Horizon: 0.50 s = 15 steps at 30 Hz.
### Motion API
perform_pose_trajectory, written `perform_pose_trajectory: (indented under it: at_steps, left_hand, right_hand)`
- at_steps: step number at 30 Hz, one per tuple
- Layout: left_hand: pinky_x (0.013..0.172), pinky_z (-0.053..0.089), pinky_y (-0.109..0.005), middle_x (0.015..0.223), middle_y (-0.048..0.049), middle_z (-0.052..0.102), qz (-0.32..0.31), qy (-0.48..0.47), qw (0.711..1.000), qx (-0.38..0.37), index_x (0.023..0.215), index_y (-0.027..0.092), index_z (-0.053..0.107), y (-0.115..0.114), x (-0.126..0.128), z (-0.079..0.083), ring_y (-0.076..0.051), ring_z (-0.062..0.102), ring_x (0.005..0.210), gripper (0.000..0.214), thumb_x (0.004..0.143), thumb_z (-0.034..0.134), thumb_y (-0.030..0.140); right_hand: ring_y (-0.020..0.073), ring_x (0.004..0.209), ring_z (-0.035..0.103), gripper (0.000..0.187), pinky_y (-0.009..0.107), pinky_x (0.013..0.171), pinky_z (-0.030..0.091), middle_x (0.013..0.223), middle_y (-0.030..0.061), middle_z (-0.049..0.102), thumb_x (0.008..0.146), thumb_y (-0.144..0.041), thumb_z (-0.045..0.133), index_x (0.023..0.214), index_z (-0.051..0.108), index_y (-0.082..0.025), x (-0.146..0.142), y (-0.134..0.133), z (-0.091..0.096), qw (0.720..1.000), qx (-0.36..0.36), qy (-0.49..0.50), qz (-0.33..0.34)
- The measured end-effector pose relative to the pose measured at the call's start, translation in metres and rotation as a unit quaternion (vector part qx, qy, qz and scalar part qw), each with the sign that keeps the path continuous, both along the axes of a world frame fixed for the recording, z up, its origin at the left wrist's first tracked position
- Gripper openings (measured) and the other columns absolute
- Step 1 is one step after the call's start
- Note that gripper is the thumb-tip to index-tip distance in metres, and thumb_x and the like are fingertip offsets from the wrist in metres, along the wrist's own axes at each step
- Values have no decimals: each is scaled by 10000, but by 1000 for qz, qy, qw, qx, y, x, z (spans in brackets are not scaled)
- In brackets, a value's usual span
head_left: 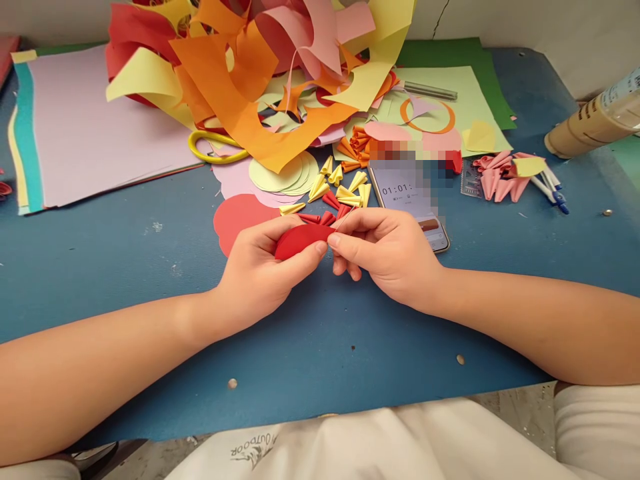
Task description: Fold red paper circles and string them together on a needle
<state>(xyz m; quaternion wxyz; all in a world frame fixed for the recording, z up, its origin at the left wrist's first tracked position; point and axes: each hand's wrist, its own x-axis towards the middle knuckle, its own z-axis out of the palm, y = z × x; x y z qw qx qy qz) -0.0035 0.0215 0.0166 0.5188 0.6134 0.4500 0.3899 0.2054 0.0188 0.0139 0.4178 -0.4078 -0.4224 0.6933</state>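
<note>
The left hand's (260, 267) fingers clamp a smooth, curved piece of red paper (303, 241), held left of and nearer than the phone (400, 190); the right hand's (395, 257) thumb and forefinger close on its right end. Left of the phone lie small rolled red cones (327, 219) and yellow cones (357, 181), then flat, overlapping pale green circles (285, 175). Beyond it, curling orange scraps (227, 73) pile up; to its right are pink cones (495, 183) and a bottle (580, 130) with lettering too small to read. The phone's screen shows "01:01:", partly blurred; nearer than the phone, pale cloth (400, 443) bears "OUTDOOR", upside down. The blue desk (125, 267) is scuffed and studded; behind the phone stands a cracked pale wall (475, 23).
</note>
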Motion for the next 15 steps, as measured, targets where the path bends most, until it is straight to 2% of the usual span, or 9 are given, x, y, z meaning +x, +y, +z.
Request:
perform_pose_trajectory:
  at_steps: [6, 11, 15]
  left_hand:
    - [711, 566, -323, 736, -4, 735, 6, 13, 1000, 6, 760, 227, 741, -1, 1, 1, -174, 633, 732, 358, 907, 1009, 413]
    - [732, 567, -347, 704, 1, 700, -17, -4, 1000, 7, 731, 229, 745, 1, 0, 0, -173, 616, 710, 452, 896, 1057, 512]
    - [708, 559, -344, 682, 11, 689, -36, -29, 999, 15, 746, 233, 781, 1, 0, 0, -164, 597, 677, 431, 862, 1095, 504]
  right_hand:
    - [105, 540, 648, 422, 219, 495, 534, 684, -30, 741, 772, -355, 1140, 828, 755, -193, 0, 2, -1, 1000, -1, -3, 1]
    - [111, 542, 659, 489, 215, 487, 531, 661, -52, 698, 766, -379, 1156, 822, 699, -214, 0, 2, -4, 1000, 15, 15, 8]
    - [99, 530, 649, 560, 210, 466, 510, 689, -63, 667, 773, -428, 1160, 806, 638, -227, -2, 0, -5, 999, 31, 18, -7]
